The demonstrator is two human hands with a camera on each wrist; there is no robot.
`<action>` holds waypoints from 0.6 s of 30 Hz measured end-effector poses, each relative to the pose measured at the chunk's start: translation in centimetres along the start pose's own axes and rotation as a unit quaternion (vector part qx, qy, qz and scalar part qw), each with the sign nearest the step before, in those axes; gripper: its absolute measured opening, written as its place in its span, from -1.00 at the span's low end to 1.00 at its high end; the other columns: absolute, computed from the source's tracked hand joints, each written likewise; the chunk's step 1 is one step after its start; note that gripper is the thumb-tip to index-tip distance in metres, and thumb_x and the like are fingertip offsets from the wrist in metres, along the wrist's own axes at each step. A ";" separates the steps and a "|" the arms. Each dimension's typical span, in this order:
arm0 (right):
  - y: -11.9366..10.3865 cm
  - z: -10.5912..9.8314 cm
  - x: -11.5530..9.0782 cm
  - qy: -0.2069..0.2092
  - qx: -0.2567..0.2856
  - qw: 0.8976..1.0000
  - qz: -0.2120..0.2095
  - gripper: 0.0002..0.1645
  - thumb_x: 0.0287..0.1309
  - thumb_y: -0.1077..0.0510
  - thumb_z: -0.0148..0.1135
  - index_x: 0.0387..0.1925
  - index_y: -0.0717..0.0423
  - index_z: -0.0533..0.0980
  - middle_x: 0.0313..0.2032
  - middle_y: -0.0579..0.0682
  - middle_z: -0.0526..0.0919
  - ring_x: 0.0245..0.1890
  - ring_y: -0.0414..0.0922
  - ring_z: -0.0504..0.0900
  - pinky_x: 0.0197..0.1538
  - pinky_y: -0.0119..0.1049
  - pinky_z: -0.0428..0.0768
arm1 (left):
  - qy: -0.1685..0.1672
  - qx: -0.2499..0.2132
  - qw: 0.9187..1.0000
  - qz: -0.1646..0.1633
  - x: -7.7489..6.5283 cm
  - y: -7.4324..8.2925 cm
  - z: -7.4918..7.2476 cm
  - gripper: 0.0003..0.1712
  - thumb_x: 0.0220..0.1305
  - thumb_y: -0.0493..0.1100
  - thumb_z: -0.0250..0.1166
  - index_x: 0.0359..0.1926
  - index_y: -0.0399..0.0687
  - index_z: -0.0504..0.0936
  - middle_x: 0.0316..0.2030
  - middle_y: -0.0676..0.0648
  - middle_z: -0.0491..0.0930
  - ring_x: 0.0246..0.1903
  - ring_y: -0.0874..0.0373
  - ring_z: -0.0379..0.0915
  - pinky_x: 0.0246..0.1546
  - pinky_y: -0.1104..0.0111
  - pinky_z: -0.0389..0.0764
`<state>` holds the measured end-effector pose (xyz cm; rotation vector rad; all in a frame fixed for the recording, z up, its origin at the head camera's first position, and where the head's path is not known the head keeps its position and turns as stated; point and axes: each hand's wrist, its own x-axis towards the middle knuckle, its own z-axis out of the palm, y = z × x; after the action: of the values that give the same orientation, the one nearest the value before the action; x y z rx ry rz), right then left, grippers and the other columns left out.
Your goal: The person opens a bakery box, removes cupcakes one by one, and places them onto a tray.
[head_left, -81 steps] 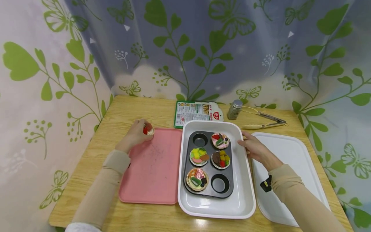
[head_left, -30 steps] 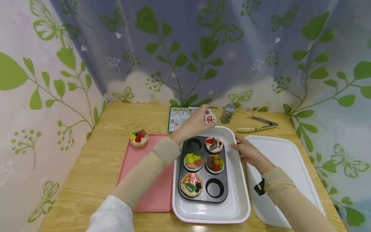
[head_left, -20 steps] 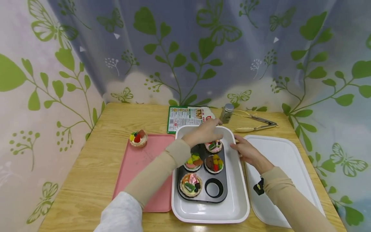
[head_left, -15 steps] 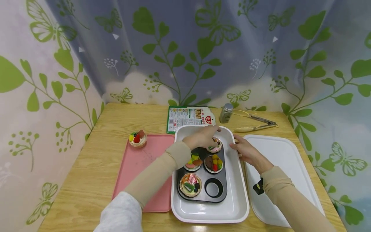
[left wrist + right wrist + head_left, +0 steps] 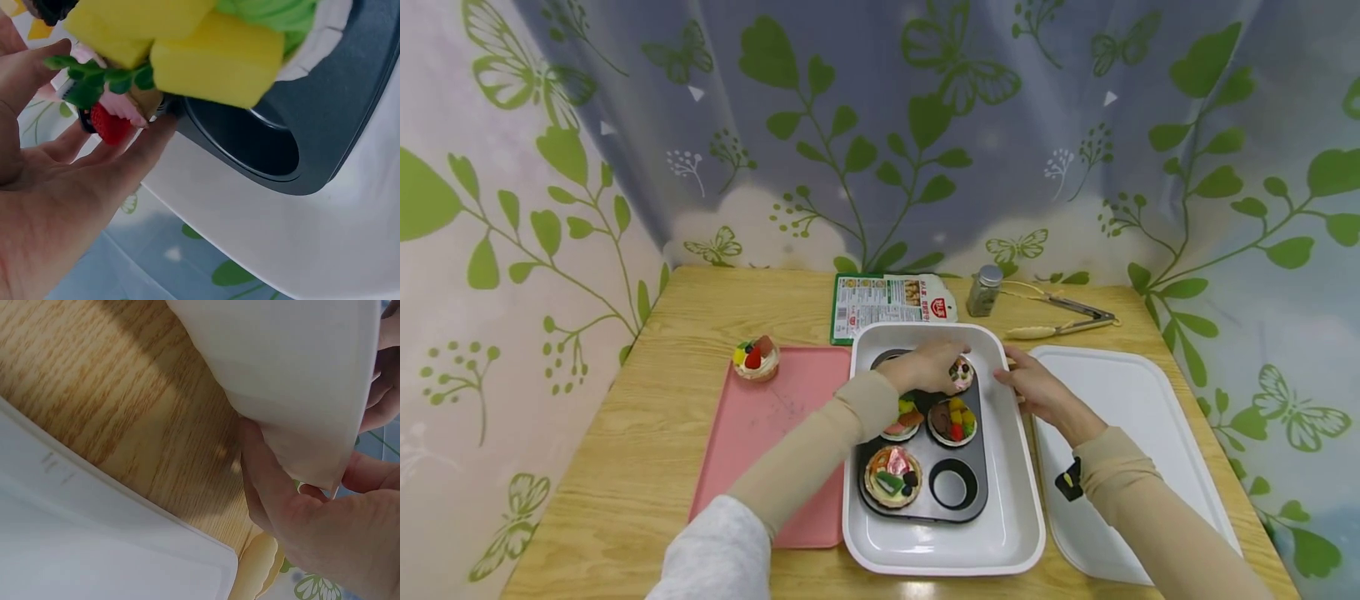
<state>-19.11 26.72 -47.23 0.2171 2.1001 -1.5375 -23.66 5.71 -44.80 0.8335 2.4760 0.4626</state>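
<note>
My left hand (image 5: 928, 367) reaches into the white tub (image 5: 943, 557) and grips the pink-cream fruit tart (image 5: 961, 374) at the upper right of the dark muffin tin (image 5: 922, 500). In the left wrist view, thumb and fingers lie around that tart (image 5: 115, 106); its base is partly hidden. More fruit tarts sit in the tin: a chocolate one (image 5: 952, 422), a yellow-topped one (image 5: 901, 421) partly under my wrist, and one with kiwi (image 5: 892, 477). My right hand (image 5: 1041, 387) holds the tub's right wall, thumb over the rim and fingers outside, as the right wrist view shows.
A pink tray (image 5: 767, 467) lies left of the tub, with a strawberry-topped tart (image 5: 756, 360) at its upper left corner. To the right is a white tray (image 5: 1120, 392). Behind stand a food packet (image 5: 883, 304), a spice jar (image 5: 984, 292) and tongs (image 5: 1075, 312).
My left hand released the strawberry-topped tart at the pink tray's corner, moved right over the tub, then came down and took hold of the pink-cream tart. My right hand kept its hold.
</note>
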 end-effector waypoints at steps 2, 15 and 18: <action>0.0 0.0 0.0 0.001 -0.001 1.000 0.001 -0.27 0.64 0.19 -0.16 0.68 0.09 -0.08 0.42 0.48 0.27 0.22 0.21 0.56 0.02 0.02 0.70 | -0.003 0.006 1.000 -0.005 0.1 -0.1 0.2 -0.14 0.39 -0.10 0.42 0.60 -0.04 0.26 0.53 -0.12 0.36 0.54 -0.01 0.25 0.55 0.21 0.32; 0.0 0.1 0.1 0.005 -0.011 1.000 -0.004 -0.26 0.64 0.20 -0.15 0.68 0.11 -0.08 0.41 0.49 0.27 0.26 0.27 0.54 0.04 0.02 0.70 | -0.005 0.019 1.000 -0.018 0.4 -0.4 0.9 -0.27 0.39 -0.05 0.44 0.49 0.08 0.36 0.48 -0.09 0.39 0.53 -0.04 0.23 0.55 0.12 0.32; 0.0 0.1 0.2 0.004 -0.013 1.000 -0.006 -0.26 0.64 0.21 -0.16 0.68 0.13 -0.10 0.42 0.49 0.26 0.29 0.28 0.52 0.06 0.04 0.69 | 0.000 0.021 1.000 -0.017 0.2 -0.3 0.9 -0.29 0.40 -0.03 0.44 0.48 0.09 0.37 0.49 -0.09 0.38 0.54 -0.04 0.21 0.56 0.14 0.30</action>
<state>-19.25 26.62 -47.34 0.2023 2.1293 -1.5177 -23.48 5.73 -45.72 0.8077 2.5044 0.3998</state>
